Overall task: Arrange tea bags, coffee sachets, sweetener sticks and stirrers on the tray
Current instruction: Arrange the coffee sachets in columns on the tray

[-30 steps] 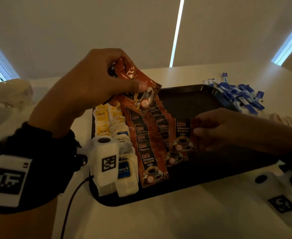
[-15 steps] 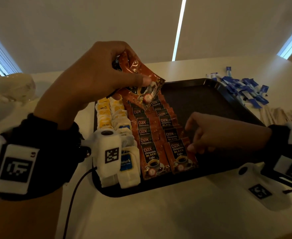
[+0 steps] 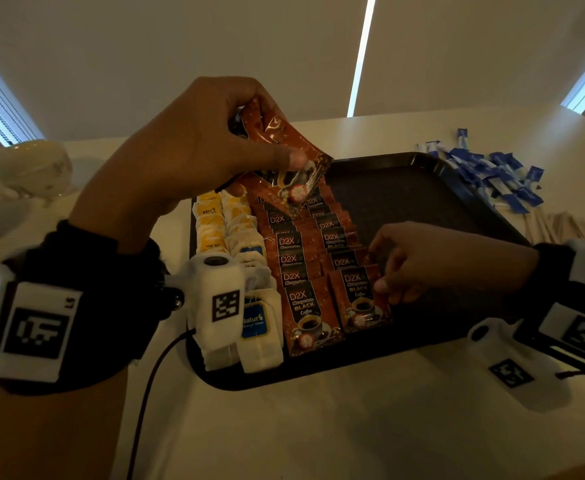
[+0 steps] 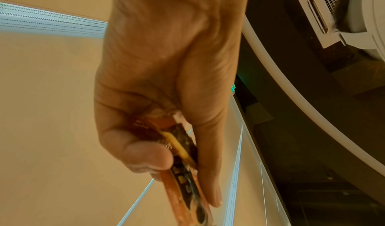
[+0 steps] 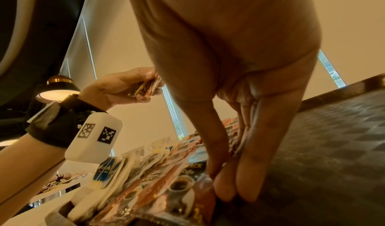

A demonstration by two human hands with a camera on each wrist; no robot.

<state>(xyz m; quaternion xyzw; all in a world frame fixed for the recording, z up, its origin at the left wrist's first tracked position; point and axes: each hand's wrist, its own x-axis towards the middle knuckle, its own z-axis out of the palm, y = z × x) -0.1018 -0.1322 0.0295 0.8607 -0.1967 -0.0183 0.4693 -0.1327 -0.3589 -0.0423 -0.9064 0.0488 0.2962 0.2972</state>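
At the centre of the head view, a black tray (image 3: 405, 199) rests on a white table (image 3: 353, 427). Its left part holds two rows of tea bags (image 3: 228, 230), then two overlapping rows of red-brown D2X coffee sachets (image 3: 293, 258) to their right. The right hand (image 3: 433, 265), at middle right, pinches the right edge of the nearest sachet in the second row (image 3: 358, 299) between thumb and curled fingers; that sachet lies flat on the tray. The left hand (image 3: 194, 150), raised at upper centre, grips a small stack of coffee sachets (image 3: 280, 147) between thumb and fingers, above the far end of the rows. At the upper right, blue-and-white sweetener sticks (image 3: 492, 174) lie in a loose pile on the table beside the tray's far right edge. Wooden stirrers (image 3: 561, 225) lie just below that pile, also off the tray.
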